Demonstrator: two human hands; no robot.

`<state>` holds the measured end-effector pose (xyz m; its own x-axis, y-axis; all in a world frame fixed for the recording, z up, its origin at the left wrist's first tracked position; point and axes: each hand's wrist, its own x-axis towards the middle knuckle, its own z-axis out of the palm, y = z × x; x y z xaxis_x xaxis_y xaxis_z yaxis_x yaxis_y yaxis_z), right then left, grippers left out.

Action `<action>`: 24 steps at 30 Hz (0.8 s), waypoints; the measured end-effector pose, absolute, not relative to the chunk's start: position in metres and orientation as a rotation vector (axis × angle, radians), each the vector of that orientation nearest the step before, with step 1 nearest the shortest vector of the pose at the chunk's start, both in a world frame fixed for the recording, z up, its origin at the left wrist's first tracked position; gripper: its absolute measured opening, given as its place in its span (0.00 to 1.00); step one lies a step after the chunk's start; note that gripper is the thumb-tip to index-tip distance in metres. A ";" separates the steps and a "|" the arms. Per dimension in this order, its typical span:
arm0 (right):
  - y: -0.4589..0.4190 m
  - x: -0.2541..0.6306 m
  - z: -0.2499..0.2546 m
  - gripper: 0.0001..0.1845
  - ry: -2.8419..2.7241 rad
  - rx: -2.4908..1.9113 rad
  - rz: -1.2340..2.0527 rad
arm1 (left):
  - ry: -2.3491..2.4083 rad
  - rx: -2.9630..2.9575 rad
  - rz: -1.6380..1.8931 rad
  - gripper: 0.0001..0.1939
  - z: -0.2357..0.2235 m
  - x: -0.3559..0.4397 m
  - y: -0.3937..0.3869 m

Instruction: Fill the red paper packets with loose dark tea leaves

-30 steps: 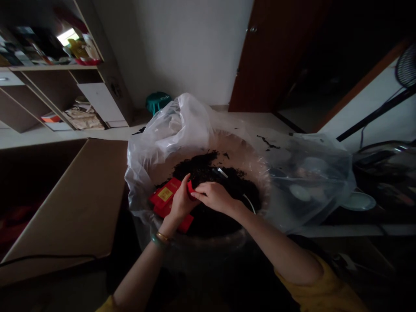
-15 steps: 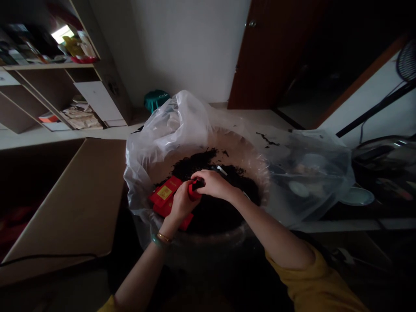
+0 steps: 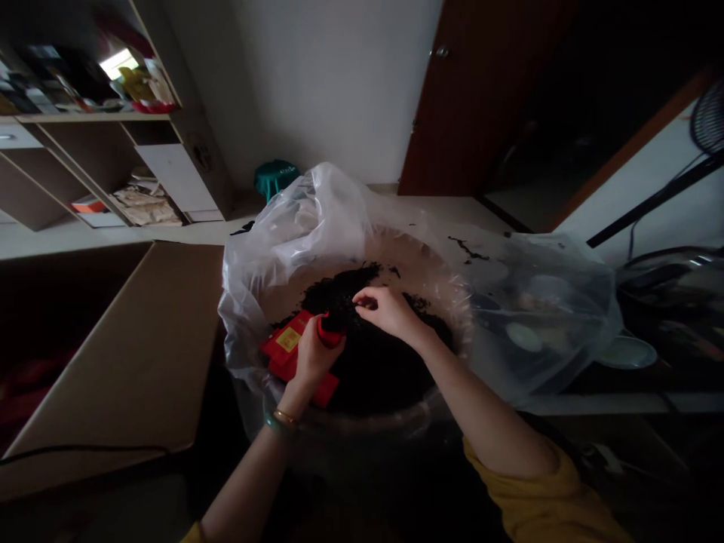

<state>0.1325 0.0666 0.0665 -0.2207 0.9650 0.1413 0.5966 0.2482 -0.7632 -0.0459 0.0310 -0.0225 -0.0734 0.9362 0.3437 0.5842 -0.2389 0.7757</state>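
Observation:
My left hand (image 3: pixel 315 353) is wrapped round a small red packet (image 3: pixel 329 332), whose open mouth shows something dark inside. To the right of the packet and apart from it is my right hand (image 3: pixel 388 313), its thumb and fingers pinched together over the heap. Whatever may be between those fingertips is too small to make out. Below both hands, a heap of dark, loose, shredded material (image 3: pixel 385 377) fills the bottom of a large round tub (image 3: pixel 390 245) lined with clear plastic. Several flat red packets (image 3: pixel 286 339) with yellow labels lie on the heap's left side, partly behind my left hand.
Bunched clear plastic (image 3: pixel 322 204) rises over the tub's far rim. An open cardboard box (image 3: pixel 124 339) stands to the left. On the right, a clear bag (image 3: pixel 543 317) lies beside a pale dish (image 3: pixel 627 352). A green-covered bin (image 3: pixel 275 177) is by the wall.
My right hand has moved off the red packet, a little to the right, and its fingers are pinched. The left hand keeps hold of the packet, which has shifted slightly left.

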 end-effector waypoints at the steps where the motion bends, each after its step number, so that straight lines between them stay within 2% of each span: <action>1: 0.064 0.131 0.068 0.07 -1.966 -1.400 0.678 | 1.641 1.806 1.251 0.24 -0.023 -0.045 0.031; 5: 0.046 0.113 0.073 0.09 -2.251 -1.228 0.411 | 1.649 1.760 1.294 0.24 -0.028 -0.042 0.030; 9: 0.036 0.093 0.066 0.10 -2.525 -1.296 0.374 | 1.667 1.744 1.340 0.22 -0.034 -0.035 0.029; 11: 0.037 0.089 0.062 0.10 -2.555 -1.356 0.397 | 1.690 1.718 1.347 0.23 -0.033 -0.033 0.029; 15: 0.047 0.099 0.060 0.09 -2.514 -1.320 0.506 | 1.514 1.660 1.251 0.31 -0.020 -0.040 0.031; 16: 0.048 0.103 0.060 0.09 -2.505 -1.277 0.539 | 1.424 1.640 1.200 0.31 -0.015 -0.044 0.032; 20: 0.052 0.118 0.060 0.04 -2.390 -1.116 0.675 | 1.144 1.448 0.972 0.19 0.000 -0.057 0.036; 24: 0.052 0.121 0.057 0.09 -2.213 -1.096 0.728 | 1.081 1.155 0.954 0.23 0.002 -0.053 0.034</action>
